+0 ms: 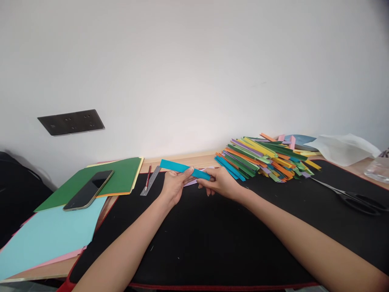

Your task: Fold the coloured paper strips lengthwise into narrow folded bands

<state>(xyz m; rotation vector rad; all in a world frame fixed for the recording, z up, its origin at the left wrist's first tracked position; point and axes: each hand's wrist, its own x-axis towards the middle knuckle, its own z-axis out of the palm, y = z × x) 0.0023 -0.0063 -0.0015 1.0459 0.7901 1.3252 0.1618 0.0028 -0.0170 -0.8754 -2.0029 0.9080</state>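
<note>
A blue paper strip (174, 165) is held up in front of me, slanting down to the right. My left hand (178, 184) pinches it near its middle, thumb on top. The right end sits between the thumb and fingers of my right hand (220, 181). Behind the hands, partly hidden, a pale purple paper piece (191, 183) shows. To the right lies a large heap of coloured paper strips (264, 156), with several blue ones at its left edge.
A metal ruler (152, 181) and a red pencil (148, 177) lie left of my hands. Further left, a phone (89, 190) rests on green paper sheets (124, 174) and light blue sheets (57, 235). Black-handled scissors (358, 202) lie on the black mat (212, 251) at right.
</note>
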